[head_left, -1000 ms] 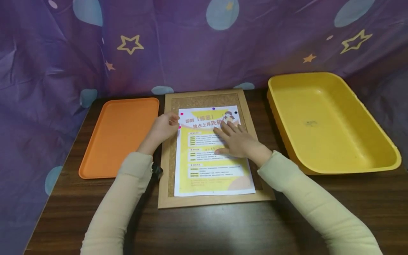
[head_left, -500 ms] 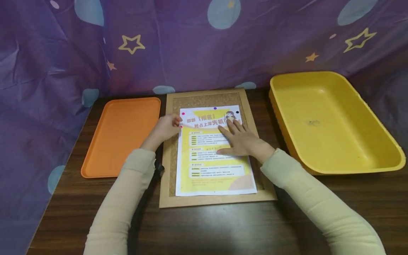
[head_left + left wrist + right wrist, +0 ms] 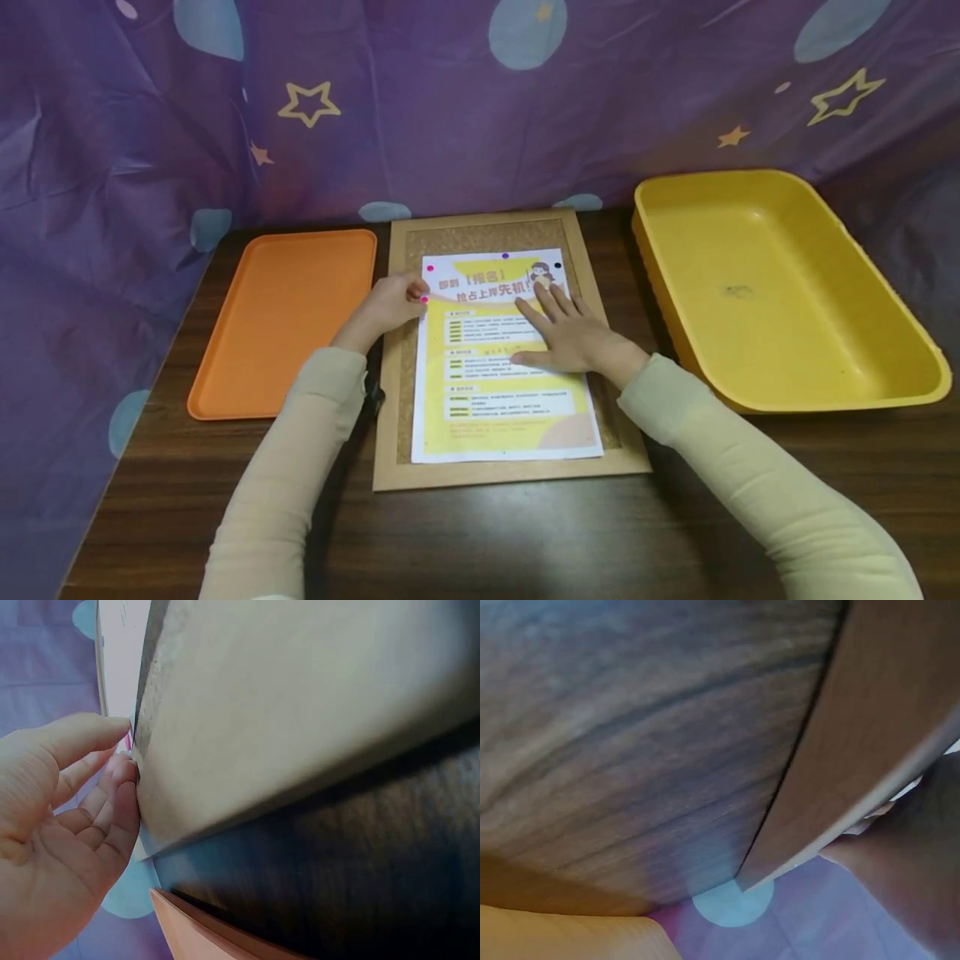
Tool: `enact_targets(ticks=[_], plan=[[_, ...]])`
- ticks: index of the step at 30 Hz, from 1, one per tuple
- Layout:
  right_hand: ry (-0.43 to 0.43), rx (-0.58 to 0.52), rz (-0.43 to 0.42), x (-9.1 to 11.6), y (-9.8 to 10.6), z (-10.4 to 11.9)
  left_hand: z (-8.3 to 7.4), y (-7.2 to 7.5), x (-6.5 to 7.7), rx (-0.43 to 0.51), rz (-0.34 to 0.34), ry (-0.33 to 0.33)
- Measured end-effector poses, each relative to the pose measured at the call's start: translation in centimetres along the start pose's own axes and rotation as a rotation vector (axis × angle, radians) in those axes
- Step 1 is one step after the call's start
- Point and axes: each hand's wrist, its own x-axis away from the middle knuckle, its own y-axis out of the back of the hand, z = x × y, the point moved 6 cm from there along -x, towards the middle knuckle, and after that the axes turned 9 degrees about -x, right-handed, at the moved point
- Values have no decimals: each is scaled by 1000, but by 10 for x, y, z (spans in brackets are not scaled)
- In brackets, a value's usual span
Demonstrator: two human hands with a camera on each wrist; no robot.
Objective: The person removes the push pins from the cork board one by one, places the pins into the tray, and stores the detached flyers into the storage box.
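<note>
A printed sheet of paper (image 3: 502,425) lies on a wood-framed corkboard (image 3: 487,237). Along its upper edge sit a pink pushpin (image 3: 431,268), a dark blue pushpin (image 3: 506,256) and a black pushpin (image 3: 557,265). My left hand (image 3: 390,302) is at the sheet's upper left edge, thumb and fingertips pinching a second pink pushpin (image 3: 424,300). In the left wrist view a sliver of pink shows between the thumb and fingers (image 3: 124,776). My right hand (image 3: 573,335) rests on the sheet's right half, fingers spread, partly covering the printed cartoon figure.
On the dark wooden table (image 3: 525,542), an orange tray (image 3: 288,325) lies left of the corkboard. A deep yellow tub (image 3: 787,292) stands to the right. Behind hangs a purple curtain (image 3: 450,125) with stars and dots.
The left fingertips have shifted slightly down toward the lower pink pushpin. My right hand stays on the sheet, moved only a little to the right. The head view has shifted slightly.
</note>
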Motion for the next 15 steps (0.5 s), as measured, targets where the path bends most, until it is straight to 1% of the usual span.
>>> enact_targets(ticks=[4, 10, 15], plan=[[5, 5, -2, -1, -1, 1, 3, 0, -2, -21, 1, -7], [9, 3, -11, -2, -3, -1, 2, -1, -5, -76, -7, -6], [19, -5, -31, -3, -5, -3, 0, -1, -5, -118, -6, 14]])
